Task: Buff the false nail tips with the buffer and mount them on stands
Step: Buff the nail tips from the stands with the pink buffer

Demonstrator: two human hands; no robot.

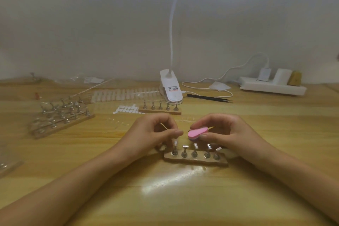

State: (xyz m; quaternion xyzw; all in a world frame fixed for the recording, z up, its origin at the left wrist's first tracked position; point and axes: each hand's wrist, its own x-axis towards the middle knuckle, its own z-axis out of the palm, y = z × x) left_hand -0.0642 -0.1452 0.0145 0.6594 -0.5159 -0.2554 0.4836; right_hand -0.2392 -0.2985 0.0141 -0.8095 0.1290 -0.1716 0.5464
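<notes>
A wooden base [195, 160] with several metal stands lies close in front of me on the table. My right hand [223, 130] pinches a pink buffer [197, 132] just above the stands. My left hand [156, 131] has its fingers curled and its fingertips at the top of the leftmost stand [175, 149], where a pale nail tip sits; a thin wooden stick [164, 126] pokes out between its fingers. The other stands [194, 150] carry pale pads or tips at their tops.
A second wooden base with stands [160, 109] sits behind my hands, and more racks of stands [60, 117] lie to the left. Rows of loose nail tips [124, 94], a clip lamp [170, 88], black tweezers [209, 97] and a white power strip [271, 86] line the back.
</notes>
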